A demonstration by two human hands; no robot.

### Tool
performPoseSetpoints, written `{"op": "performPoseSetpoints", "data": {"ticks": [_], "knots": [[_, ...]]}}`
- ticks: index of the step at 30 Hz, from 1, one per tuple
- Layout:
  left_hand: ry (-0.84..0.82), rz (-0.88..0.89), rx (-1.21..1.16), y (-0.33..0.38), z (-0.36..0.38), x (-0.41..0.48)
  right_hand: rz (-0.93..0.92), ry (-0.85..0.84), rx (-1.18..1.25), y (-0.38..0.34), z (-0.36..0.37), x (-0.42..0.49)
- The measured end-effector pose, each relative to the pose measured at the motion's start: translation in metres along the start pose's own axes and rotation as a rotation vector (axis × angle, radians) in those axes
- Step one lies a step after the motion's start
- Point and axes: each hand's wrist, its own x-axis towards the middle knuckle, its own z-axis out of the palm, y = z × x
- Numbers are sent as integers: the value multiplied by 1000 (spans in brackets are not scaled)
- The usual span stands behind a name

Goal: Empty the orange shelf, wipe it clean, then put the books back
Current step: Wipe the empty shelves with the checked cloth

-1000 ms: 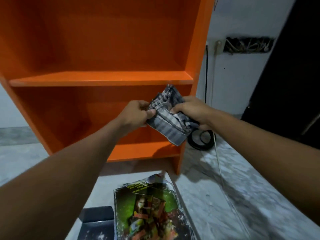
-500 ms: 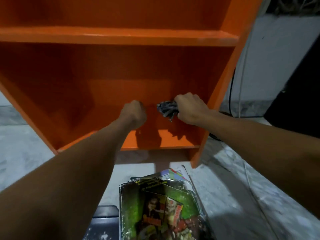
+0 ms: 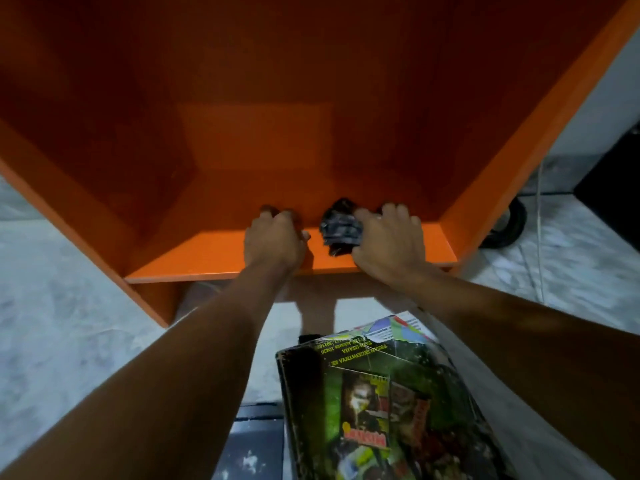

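Dropping since 1 s ago onto the bottom of the shelf (image 3: pixel 194 252) at mid-frame, the right hand (image 3: pixel 388 240) grips the cloth (image 3: pixel 341 226), the left hand (image 3: pixel 273 240) rests curled, empty, so wiping starts; books (image 3: pixel 374 403) wait lower right.

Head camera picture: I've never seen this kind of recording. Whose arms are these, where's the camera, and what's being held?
No machine here: a person wears one wide-angle camera on the head, looking forward and down, so both bare arms are their own. Ahead stands an orange wooden shelf unit; the compartment in view holds no books. The right hand grips a crumpled grey checked cloth against the bottom board, as if wiping. The left hand rests beside it on that board, fingers curled, holding nothing visible. On the pale marbled floor nearer the person lies a pile of worn books, a green cover on top. A black coiled cable lies right of the shelf.
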Motion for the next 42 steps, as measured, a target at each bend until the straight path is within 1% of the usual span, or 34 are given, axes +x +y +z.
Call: {"op": "performPoseSetpoints", "data": {"ticks": [2, 4, 8, 11, 13, 15, 16, 18, 19, 21, 22, 23, 24, 25, 26, 28, 29, 30, 31, 32, 33, 34, 35, 36, 37, 38, 39, 40, 41, 42], "knots": [[-38, 50, -1, -8, -5, 0, -24, -6, 30, -8, 0, -5], [-77, 91, 8, -14, -12, -2, 0, -15, 36, -14, -2, -7], [-154, 109, 44, -23, -27, -9, 42, -113, 60, -24, -10, -11], [-162, 130, 65, -34, -31, -16, 55, -216, 157, -33, -16, -9], [-152, 142, 65, -41, -33, -22, 13, -242, 204, -45, -19, -9], [-157, 138, 62, -46, -35, -23, -54, -214, 255, -55, -23, -7], [-163, 140, 64, -49, -36, -21, -47, -158, 271, -57, -28, -4], [-188, 146, 77, -55, -39, -18, 72, 2, 229, -52, -35, 10], [-208, 147, 90, -59, -41, -16, 161, 31, 168, -45, -35, 15], [-230, 145, 131, -63, -49, -15, 322, -50, 17, -28, -25, 19], [-237, 152, 148, -65, -52, -14, 372, -92, -32, -25, -17, 16], [-247, 164, 161, -66, -56, -13, 394, -94, -67, -28, -10, 10], [-254, 177, 176, -68, -59, -12, 359, -46, -74, -37, -3, 5], [-253, 184, 198, -70, -63, -11, 264, 27, -47, -50, 2, 0], [-252, 180, 230, -72, -68, -10, 123, 62, 12, -68, 4, -8], [-249, 162, 372, -80, -82, -11, -189, 30, 168, -107, 2, -26], [-246, 153, 504, -85, -91, -13, -280, 1, 227, -122, -1, -29], [-247, 148, 662, -91, -100, -15, -291, -7, 276, -131, -7, -24], [-242, 142, 834, -96, -109, -19, -218, 2, 315, -134, -10, -10], [-232, 130, 990, -101, -117, -23, -96, 5, 325, -131, -13, 7], [-224, 107, 1122, -103, -124, -29, 38, -4, 307, -125, -13, 24], [-223, 82, 1229, -106, -129, -35, 149, -49, 272, -122, -11, 35], [-215, 78, 1308, -109, -133, -42, 204, -99, 208, -123, -6, 39], [-200, 97, 1358, -111, -135, -46, 190, -116, 127, -130, 1, 37], [-179, 121, 1392, -113, -139, -49, 97, -75, 81, -144, 8, 32], [-150, 147, 1403, -117, -143, -51, -73, -10, 87, -161, 16, 22], [-128, 166, 1404, -121, -145, -53, -290, 41, 149, -178, 20, 9], [-104, 178, 1411, -122, -149, -54, -505, 49, 247, -193, 21, 0], [-79, 196, 1418, -126, -152, -55, -644, 44, 308, -205, 20, -2], [-40, 221, 1418, -130, -154, -56, -677, 67, 343, -213, 17, 3]]}}
